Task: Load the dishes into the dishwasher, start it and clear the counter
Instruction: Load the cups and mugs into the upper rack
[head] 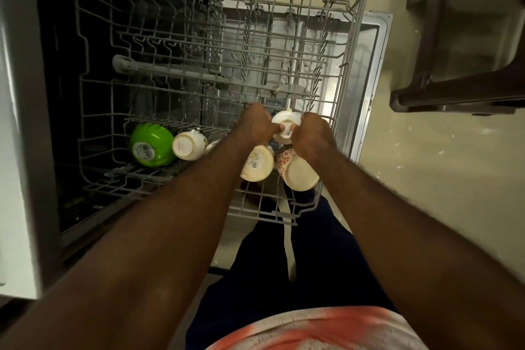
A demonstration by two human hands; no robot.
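Observation:
The grey wire upper rack [284,45] of the dishwasher is pulled out below me. Both my left hand [255,123] and my right hand [312,136] grip a white cup [285,122], upside down, at the rack's near right part. Just in front of it stand a cream mug with a barcode label [257,163] and a mug with red flowers [298,170], both bottom up. Further left lie a green bowl [150,145] and a white mug with a leaf print [189,145], also inverted.
The open dishwasher door [372,65] lies under the rack, with the dark tub [93,37] to the left. A dark brown plastic stool [460,37] stands on the pale floor at the right. A white cabinet side [17,122] borders the left.

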